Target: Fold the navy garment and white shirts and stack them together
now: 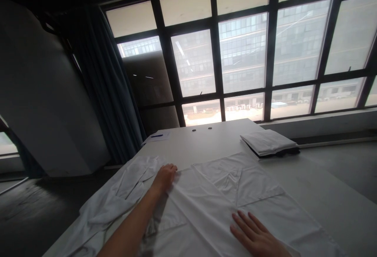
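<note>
Ahead of the left hand's (166, 177) fingers, flat white tabletop (203, 143) lies open; crumpled white cloth (113, 202) bars their left, and a folded white-and-black fabric stack (267, 143) stands beyond the right hand's (255, 234).

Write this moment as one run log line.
left hand: at edge of spread white cloth garment; right hand: palm down on garment

Left forearm (131, 223): bare, in from bottom edge, reaching forward and slanting right
Left hand (165, 178): farther forward than the right, back up
Left fingers (171, 167): bunched, bent at knuckles, grip unclear
Right hand (259, 239): low in view, palm down, angled forward-left
Right fingers (246, 223): extended, slightly spread
Right forearm: out of frame
Hands: well apart
</note>
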Action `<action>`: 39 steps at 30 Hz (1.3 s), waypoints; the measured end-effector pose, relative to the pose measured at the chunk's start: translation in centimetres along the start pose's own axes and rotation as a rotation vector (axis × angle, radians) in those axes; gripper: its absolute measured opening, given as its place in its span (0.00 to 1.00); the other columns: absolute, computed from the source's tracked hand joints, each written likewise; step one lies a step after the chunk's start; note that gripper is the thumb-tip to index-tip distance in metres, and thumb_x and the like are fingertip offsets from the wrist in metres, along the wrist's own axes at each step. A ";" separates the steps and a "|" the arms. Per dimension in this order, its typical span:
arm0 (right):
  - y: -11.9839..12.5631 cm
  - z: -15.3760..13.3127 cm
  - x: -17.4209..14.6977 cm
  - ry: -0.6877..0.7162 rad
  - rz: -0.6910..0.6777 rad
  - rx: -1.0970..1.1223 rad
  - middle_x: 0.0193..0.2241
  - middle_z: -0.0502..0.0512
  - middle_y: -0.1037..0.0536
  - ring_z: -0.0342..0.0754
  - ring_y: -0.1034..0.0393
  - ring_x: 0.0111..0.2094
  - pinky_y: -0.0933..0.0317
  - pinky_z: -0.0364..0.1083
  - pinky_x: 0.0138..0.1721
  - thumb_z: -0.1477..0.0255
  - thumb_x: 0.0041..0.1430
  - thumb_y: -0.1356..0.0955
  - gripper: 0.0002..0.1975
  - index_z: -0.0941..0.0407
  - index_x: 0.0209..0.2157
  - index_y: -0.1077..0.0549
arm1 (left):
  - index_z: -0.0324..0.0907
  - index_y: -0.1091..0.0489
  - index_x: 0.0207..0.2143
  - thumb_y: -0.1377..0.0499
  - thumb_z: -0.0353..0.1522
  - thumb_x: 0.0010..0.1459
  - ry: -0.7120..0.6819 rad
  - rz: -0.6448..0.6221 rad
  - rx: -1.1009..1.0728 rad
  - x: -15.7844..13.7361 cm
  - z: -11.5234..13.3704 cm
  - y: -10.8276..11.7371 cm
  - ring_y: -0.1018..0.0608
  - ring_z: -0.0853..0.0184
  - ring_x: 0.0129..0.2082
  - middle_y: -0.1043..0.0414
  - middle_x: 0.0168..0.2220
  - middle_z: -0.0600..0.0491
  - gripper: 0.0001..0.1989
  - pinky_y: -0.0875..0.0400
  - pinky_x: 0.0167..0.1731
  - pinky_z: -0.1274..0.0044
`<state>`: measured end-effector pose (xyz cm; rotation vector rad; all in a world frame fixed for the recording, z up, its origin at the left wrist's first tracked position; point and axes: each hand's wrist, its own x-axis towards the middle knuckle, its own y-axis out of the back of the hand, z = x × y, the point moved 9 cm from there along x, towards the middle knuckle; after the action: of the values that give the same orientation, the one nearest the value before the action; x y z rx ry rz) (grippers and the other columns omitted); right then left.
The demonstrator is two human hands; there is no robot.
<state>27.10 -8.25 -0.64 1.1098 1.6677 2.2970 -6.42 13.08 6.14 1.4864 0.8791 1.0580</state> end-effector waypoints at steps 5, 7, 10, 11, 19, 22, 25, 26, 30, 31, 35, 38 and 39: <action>0.9 -0.7 0.0 0.035 0.108 -0.067 0.60 0.52 0.27 0.53 0.29 0.58 0.45 0.52 0.65 0.59 0.70 0.36 0.28 0.42 0.68 0.42 | 0.58 0.41 0.67 0.44 0.54 0.62 -0.192 -0.110 -0.117 -1.0 10.2 -3.5 0.36 0.49 0.65 0.39 0.68 0.49 0.33 0.44 0.63 0.58; 1.4 -1.2 -0.1 0.072 0.139 -0.169 0.60 0.51 0.26 0.53 0.28 0.57 0.48 0.53 0.66 0.58 0.69 0.36 0.27 0.43 0.67 0.40 | 0.60 0.50 0.71 0.47 0.60 0.60 -0.183 -0.140 -0.142 -1.7 11.9 -4.8 0.48 0.40 0.70 0.52 0.73 0.48 0.40 0.53 0.63 0.47; 2.2 -1.7 -0.3 0.120 0.157 -0.269 0.60 0.51 0.26 0.52 0.28 0.57 0.52 0.52 0.68 0.57 0.70 0.36 0.26 0.46 0.66 0.37 | 0.62 0.54 0.71 0.54 0.61 0.63 -0.055 -0.190 -0.143 -2.3 10.1 -5.9 0.56 0.43 0.72 0.61 0.74 0.51 0.39 0.61 0.64 0.44; 2.4 -1.7 -0.5 0.128 0.157 -0.279 0.60 0.51 0.26 0.51 0.29 0.58 0.52 0.51 0.68 0.57 0.70 0.36 0.26 0.46 0.66 0.37 | 0.62 0.54 0.71 0.55 0.60 0.64 0.014 -0.199 -0.125 -2.4 8.5 -6.0 0.56 0.45 0.73 0.61 0.74 0.52 0.37 0.61 0.65 0.45; 2.5 -1.3 -0.7 0.107 0.163 -0.158 0.56 0.50 0.22 0.48 0.27 0.56 0.50 0.50 0.68 0.64 0.71 0.36 0.17 0.46 0.59 0.31 | 0.40 0.50 0.72 0.56 0.52 0.68 0.412 -0.114 0.065 -4.7 0.9 -3.6 0.53 0.34 0.71 0.58 0.73 0.34 0.38 0.60 0.62 0.41; 2.5 -1.8 -0.4 0.122 0.166 -0.073 0.56 0.47 0.22 0.48 0.28 0.58 0.48 0.52 0.67 0.64 0.70 0.34 0.14 0.44 0.55 0.29 | 0.47 0.52 0.72 0.50 0.53 0.65 0.366 -0.102 0.088 -7.3 5.4 -3.4 0.59 0.33 0.71 0.66 0.74 0.41 0.40 0.63 0.62 0.40; 2.9 -2.6 -0.4 0.137 0.210 -0.144 0.58 0.49 0.24 0.51 0.31 0.60 0.50 0.54 0.68 0.58 0.69 0.34 0.19 0.45 0.58 0.30 | 0.58 0.59 0.72 0.48 0.60 0.60 0.232 -0.282 -0.071 -11.2 11.5 -5.2 0.60 0.31 0.71 0.70 0.74 0.46 0.44 0.60 0.57 0.34; 3.1 -2.8 -0.4 0.143 0.229 -0.183 0.58 0.50 0.24 0.52 0.33 0.61 0.52 0.54 0.69 0.56 0.69 0.35 0.21 0.45 0.60 0.31 | 0.61 0.59 0.71 0.51 0.61 0.61 0.198 -0.283 -0.076 -12.4 13.0 -5.1 0.62 0.32 0.71 0.69 0.74 0.48 0.42 0.64 0.57 0.33; 2.8 -3.1 -0.3 0.150 0.256 -0.279 0.62 0.49 0.28 0.54 0.43 0.67 0.66 0.55 0.71 0.51 0.68 0.37 0.26 0.45 0.63 0.33 | 0.62 0.58 0.71 0.53 0.63 0.60 0.129 -0.371 -0.115 -15.1 15.3 -4.9 0.63 0.34 0.71 0.68 0.74 0.49 0.41 0.71 0.59 0.35; 2.6 -3.0 -0.1 0.146 0.249 -0.281 0.62 0.49 0.28 0.54 0.44 0.68 0.69 0.56 0.71 0.51 0.68 0.36 0.27 0.44 0.64 0.34 | 0.62 0.57 0.70 0.53 0.63 0.60 0.124 -0.366 -0.123 -15.1 15.1 -4.7 0.63 0.35 0.71 0.68 0.74 0.50 0.41 0.71 0.59 0.36; 1.1 -1.3 1.0 0.075 0.087 -0.070 0.65 0.51 0.33 0.53 0.42 0.67 0.65 0.53 0.71 0.55 0.69 0.35 0.30 0.44 0.68 0.42 | 0.63 0.59 0.71 0.53 0.62 0.62 0.097 -0.293 -0.144 -13.4 13.7 -4.1 0.63 0.38 0.72 0.69 0.74 0.53 0.40 0.72 0.61 0.37; -0.3 0.6 2.4 -0.082 -0.153 0.236 0.70 0.53 0.42 0.59 0.47 0.69 0.59 0.59 0.69 0.51 0.66 0.35 0.36 0.42 0.71 0.49 | 0.64 0.60 0.71 0.54 0.61 0.63 0.061 -0.261 -0.164 -11.0 12.8 -4.1 0.64 0.40 0.72 0.70 0.74 0.55 0.38 0.71 0.62 0.39; -0.6 1.3 2.9 -0.143 -0.220 0.319 0.71 0.53 0.46 0.61 0.51 0.70 0.60 0.62 0.69 0.50 0.65 0.35 0.37 0.40 0.71 0.50 | 0.64 0.60 0.71 0.54 0.61 0.63 0.052 -0.259 -0.168 -10.0 12.4 -4.1 0.64 0.41 0.72 0.69 0.74 0.55 0.38 0.70 0.62 0.39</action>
<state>25.57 -5.64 0.45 1.0504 2.0305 1.8209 1.94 0.33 -0.11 1.1759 0.9657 0.9560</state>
